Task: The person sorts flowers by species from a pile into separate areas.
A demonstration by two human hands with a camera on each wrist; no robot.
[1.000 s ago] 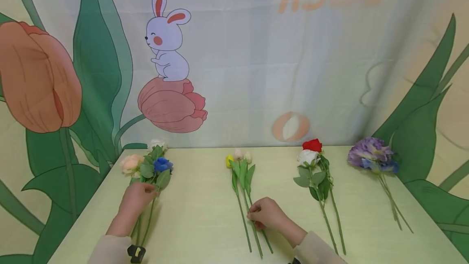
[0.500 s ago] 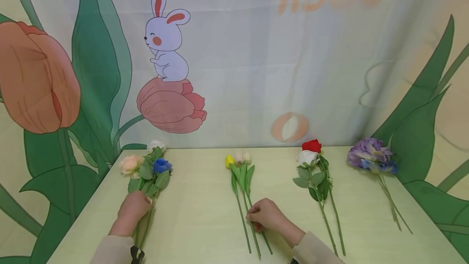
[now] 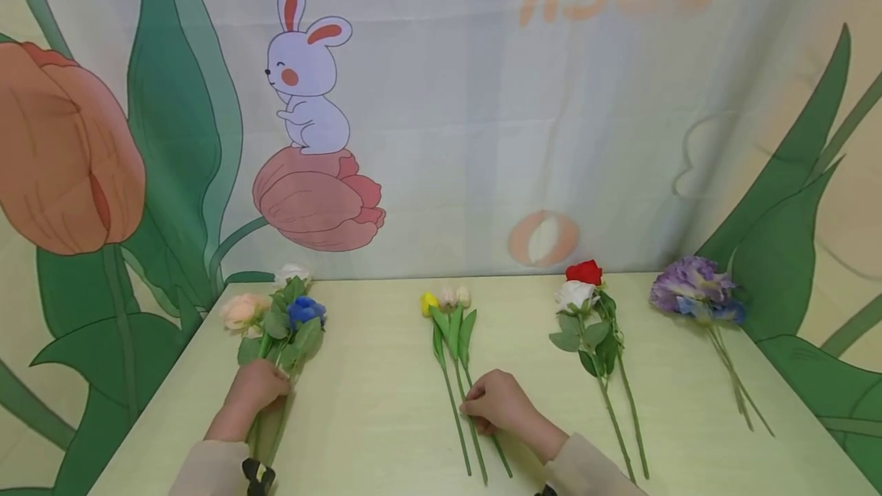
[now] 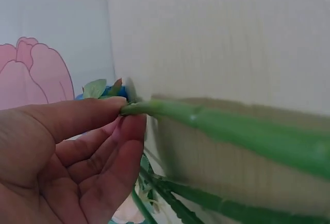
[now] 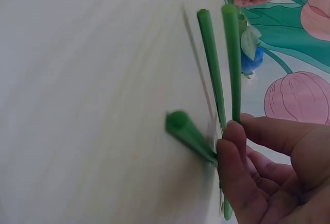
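At the left of the table, my left hand (image 3: 253,393) is over the stems of a bunch with a peach rose (image 3: 244,312), a blue flower (image 3: 305,312) and a white flower (image 3: 292,274). The left wrist view has its thumb and forefinger pinching one green stem (image 4: 206,123), other stems lying below. Mid-table, three tulips lie side by side: a yellow tulip (image 3: 429,303) and two pale ones (image 3: 463,297). My right hand (image 3: 506,408) pinches a tulip stem (image 5: 233,59) between thumb and fingers, with the other two stem ends beside it.
Right of the tulips lie a red rose (image 3: 584,272) and a white rose (image 3: 575,295) with leafy stems. Purple flowers (image 3: 692,285) with blue ones lie near the table's right edge. A printed cloth (image 3: 441,136) with a rabbit hangs behind the table (image 3: 372,404).
My left hand has slid down the stems towards me, away from the leaves, then shifted slightly right; the blue flower moved a little. My right hand stays at the tulip stem, almost still.
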